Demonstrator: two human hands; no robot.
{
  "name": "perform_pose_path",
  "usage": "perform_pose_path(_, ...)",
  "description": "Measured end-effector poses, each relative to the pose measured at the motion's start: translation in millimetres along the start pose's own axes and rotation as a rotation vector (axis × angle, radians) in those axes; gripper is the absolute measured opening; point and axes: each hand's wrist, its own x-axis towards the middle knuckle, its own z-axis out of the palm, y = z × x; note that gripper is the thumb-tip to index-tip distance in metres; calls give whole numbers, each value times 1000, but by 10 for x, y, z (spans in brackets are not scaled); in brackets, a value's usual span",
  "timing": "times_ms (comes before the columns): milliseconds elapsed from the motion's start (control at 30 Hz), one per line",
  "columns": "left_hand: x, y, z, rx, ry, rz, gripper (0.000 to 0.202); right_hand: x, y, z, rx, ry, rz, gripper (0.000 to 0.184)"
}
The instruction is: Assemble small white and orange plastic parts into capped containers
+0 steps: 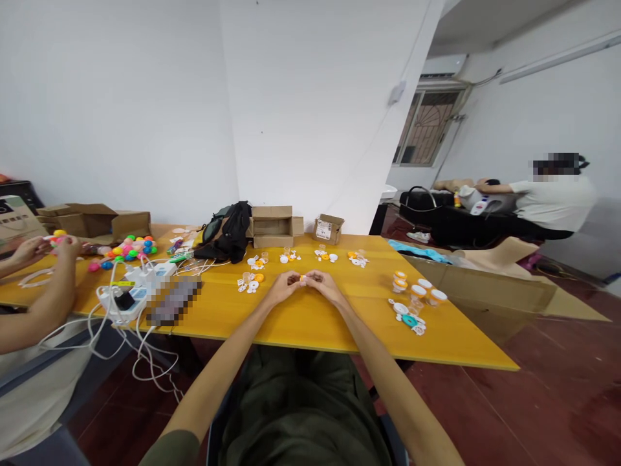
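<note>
Left hand [285, 285] and right hand [324, 285] met fingertip to fingertip, both pinching the small orange piece [303, 278] between them, over the yellow table [310, 320]. White-orange parts [289, 257] lay just beyond the grip.

Wore a dark olive-green garment [301, 414], creased in soft folds across the near middle. Showed a short sleeve [169, 450] of matching olive cloth at near left. Had both forearms bare out to the left hand [283, 287] and right hand [326, 285].

Makeshift assembly rm: yellow table [310, 323] w/ small plastic parts [252, 282], cardboard boxes [272, 226], tangled cables [145, 362]; bare white walls [121, 97].
</note>
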Motion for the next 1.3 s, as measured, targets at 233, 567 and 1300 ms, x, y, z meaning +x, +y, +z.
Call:
perform_pose_path(233, -2, 27, -4, 62, 16, 83, 21, -4, -34, -4, -9, -25, 5, 42)
perform_pose_path(567, 27, -39, -9, 63, -40, 47, 19, 13, 5, -20, 11, -35, -3, 38)
perform_pose_path(1300, 16, -72, -29, 264, 3, 217, 35, 82, 44, -43, -37, -50, -2, 42)
